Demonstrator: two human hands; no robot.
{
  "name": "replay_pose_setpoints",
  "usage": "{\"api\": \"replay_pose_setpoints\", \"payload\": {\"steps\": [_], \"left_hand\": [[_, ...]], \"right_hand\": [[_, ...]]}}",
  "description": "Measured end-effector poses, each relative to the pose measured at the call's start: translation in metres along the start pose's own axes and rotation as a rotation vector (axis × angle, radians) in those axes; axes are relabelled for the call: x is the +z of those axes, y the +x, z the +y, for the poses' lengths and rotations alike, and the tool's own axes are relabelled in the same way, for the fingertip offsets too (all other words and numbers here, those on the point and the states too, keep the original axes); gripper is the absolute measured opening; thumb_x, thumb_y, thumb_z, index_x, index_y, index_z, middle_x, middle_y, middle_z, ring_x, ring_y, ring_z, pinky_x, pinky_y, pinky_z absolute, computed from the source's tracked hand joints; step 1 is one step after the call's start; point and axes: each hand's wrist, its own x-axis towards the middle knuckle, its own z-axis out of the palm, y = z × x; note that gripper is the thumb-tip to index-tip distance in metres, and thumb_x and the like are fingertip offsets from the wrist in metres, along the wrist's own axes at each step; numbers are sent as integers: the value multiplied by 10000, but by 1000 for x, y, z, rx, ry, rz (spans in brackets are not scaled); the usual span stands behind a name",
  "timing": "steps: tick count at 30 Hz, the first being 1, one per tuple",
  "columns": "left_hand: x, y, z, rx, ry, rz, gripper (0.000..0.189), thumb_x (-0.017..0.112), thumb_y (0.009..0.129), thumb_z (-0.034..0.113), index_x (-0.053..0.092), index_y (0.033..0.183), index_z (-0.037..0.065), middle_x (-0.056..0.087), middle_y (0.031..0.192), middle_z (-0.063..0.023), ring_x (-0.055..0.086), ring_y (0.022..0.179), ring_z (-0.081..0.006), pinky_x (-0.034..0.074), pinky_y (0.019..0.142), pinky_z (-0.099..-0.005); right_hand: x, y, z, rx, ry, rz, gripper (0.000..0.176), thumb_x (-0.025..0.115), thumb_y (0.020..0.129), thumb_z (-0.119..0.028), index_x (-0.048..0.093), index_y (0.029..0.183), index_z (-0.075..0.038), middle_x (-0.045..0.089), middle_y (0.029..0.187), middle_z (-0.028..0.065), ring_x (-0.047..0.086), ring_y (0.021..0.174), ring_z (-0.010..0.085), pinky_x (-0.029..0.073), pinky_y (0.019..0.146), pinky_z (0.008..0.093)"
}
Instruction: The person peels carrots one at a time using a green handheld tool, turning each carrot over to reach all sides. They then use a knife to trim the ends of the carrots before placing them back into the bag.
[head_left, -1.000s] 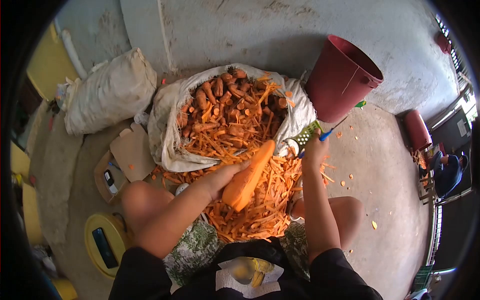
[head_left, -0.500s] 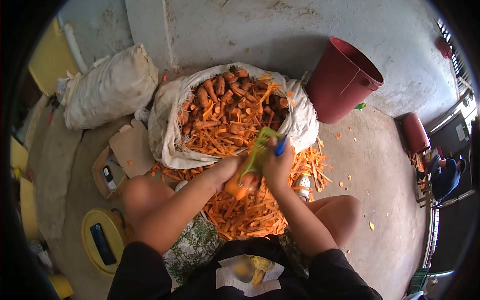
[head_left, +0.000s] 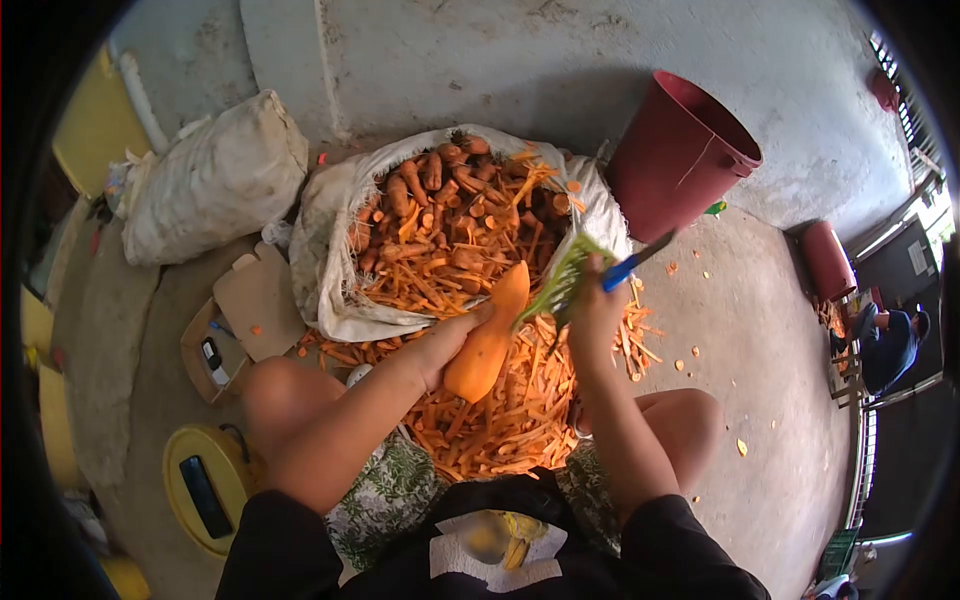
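My left hand [head_left: 458,345] is wrapped round a large peeled carrot [head_left: 478,365], held at a slant above the heap of orange strips [head_left: 490,430] between my legs. Just right of it, my right hand [head_left: 597,305] grips a green slotted peeler [head_left: 563,285] together with a blue-handled knife [head_left: 622,272], whose blade points up and right. The peeler's lower end is close to the carrot. Beyond my hands, an open white sack [head_left: 330,270] holds carrots and strips.
A red bin [head_left: 675,155] stands behind right, a full sack [head_left: 215,185] behind left. At left are a cardboard box [head_left: 262,305] and a yellow lid [head_left: 185,510] with a phone [head_left: 205,495]. Another person [head_left: 890,350] sits at far right.
My right hand has moved right and up, away from the carrot, with the peeler and knife. The carrot now shows whole in my left hand, more upright than before.
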Motion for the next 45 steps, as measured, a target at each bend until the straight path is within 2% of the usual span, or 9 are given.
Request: {"api": "replay_pose_setpoints", "payload": {"steps": [5, 9, 17, 24, 31, 37, 38, 41, 45], "left_hand": [[10, -4, 7, 66, -61, 27, 341, 350, 901, 364, 465, 1075, 94, 563, 867, -57, 579, 720, -165, 517, 650, -322], [13, 0, -1, 72, -103, 90, 308, 353, 894, 280, 485, 1015, 29, 592, 825, -105, 609, 677, -180, 531, 566, -313], [13, -9, -5, -131, 144, -185, 438, 268, 918, 384, 462, 1001, 1, 575, 781, -111, 592, 654, -175, 510, 557, -312], [15, -8, -3, -85, 220, -138, 375, 399, 893, 357, 456, 1030, 13, 570, 791, -115, 585, 648, -187, 500, 555, -306], [15, -39, 13, 137, 725, -277, 654, 658, 721, 370, 402, 1199, 4, 531, 999, -92, 523, 880, -163, 418, 772, -289], [13, -31, 15, 264, 1217, 168, 586, 706, 663, 215, 439, 1132, -14, 556, 935, -117, 556, 835, -199, 433, 756, -325], [6, -27, 10, 458, 1273, 222, 588, 678, 662, 240, 440, 1146, 6, 595, 833, -142, 591, 720, -243, 453, 677, -342], [5, -22, 14, 405, 1316, 324, 559, 669, 672, 252, 459, 1132, 17, 598, 803, -140, 593, 698, -238, 451, 660, -336], [8, -19, 12, 467, 1291, 365, 509, 663, 680, 267, 488, 1092, 26, 600, 774, -142, 596, 685, -244, 450, 643, -345]], "right_hand": [[25, -52, 12, -230, -194, -197, 212, 493, 864, -208, 489, 886, 3, 475, 591, 85, 440, 508, 156, 357, 474, 300], [25, -49, 9, -291, -396, -159, 227, 490, 865, -205, 487, 936, 11, 502, 620, 153, 485, 528, 218, 389, 504, 340], [-13, 41, 45, -30, -413, 94, 246, 473, 870, -234, 501, 819, 6, 494, 585, 77, 450, 507, 157, 366, 488, 320], [-33, 70, 65, -17, -339, 184, 234, 489, 855, -190, 522, 808, 37, 461, 563, 64, 402, 508, 147, 358, 510, 306], [-73, 106, 80, 114, -306, 450, 239, 498, 844, -189, 539, 819, 45, 529, 614, 72, 463, 544, 153, 374, 523, 304], [-49, 70, 13, 83, -108, 39, 210, 494, 859, -192, 535, 779, -2, 427, 578, -45, 354, 512, 54, 304, 476, 235], [-46, 63, 2, 81, -261, -79, 183, 479, 864, -172, 552, 824, -9, 424, 571, -53, 356, 495, 51, 300, 468, 230], [-42, 40, -25, -46, -378, -730, 187, 513, 834, -156, 563, 912, 6, 570, 664, 46, 520, 581, 130, 411, 553, 286], [-34, 9, -48, 6, -974, -906, 195, 544, 801, -192, 566, 919, -39, 572, 715, 137, 551, 643, 231, 421, 615, 354]]}}
